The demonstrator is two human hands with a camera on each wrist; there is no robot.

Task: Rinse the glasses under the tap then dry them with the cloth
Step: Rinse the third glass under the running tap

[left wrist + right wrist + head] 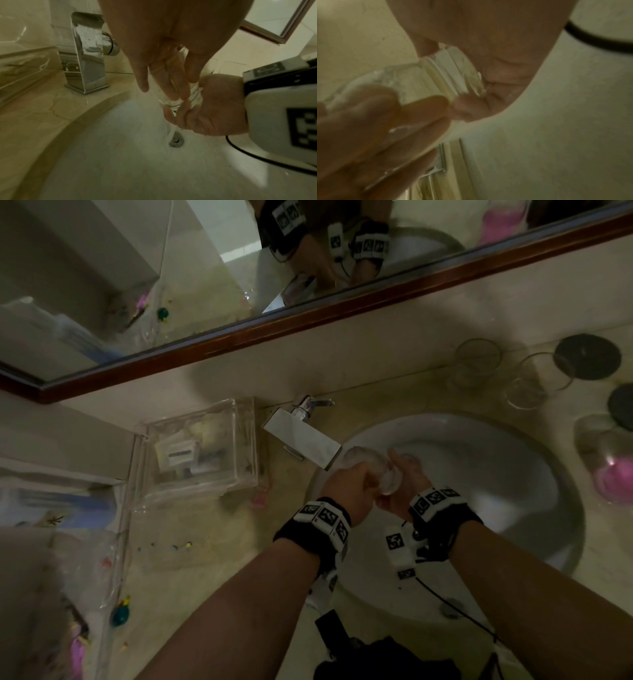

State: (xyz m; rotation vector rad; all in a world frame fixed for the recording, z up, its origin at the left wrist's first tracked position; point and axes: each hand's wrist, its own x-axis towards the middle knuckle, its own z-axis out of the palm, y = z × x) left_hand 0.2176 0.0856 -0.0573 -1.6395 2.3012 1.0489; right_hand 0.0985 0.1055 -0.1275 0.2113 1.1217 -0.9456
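Glass [371, 470] lies tilted between both hands under the tap [303, 441]: left hand [349, 491] curls around it at 9 o'clock, right hand [406, 487] grips its base at 3 o'clock

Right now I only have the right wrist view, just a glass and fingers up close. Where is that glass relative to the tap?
Observer: In the head view the glass is just under the tap spout, over the sink basin.
Operator: What lies beneath it?
Observer: The left wrist view shows the drain below the hands.
Operator: Are there more to rinse?
Observer: At least two other glasses stand on the counter behind the sink, to the right.
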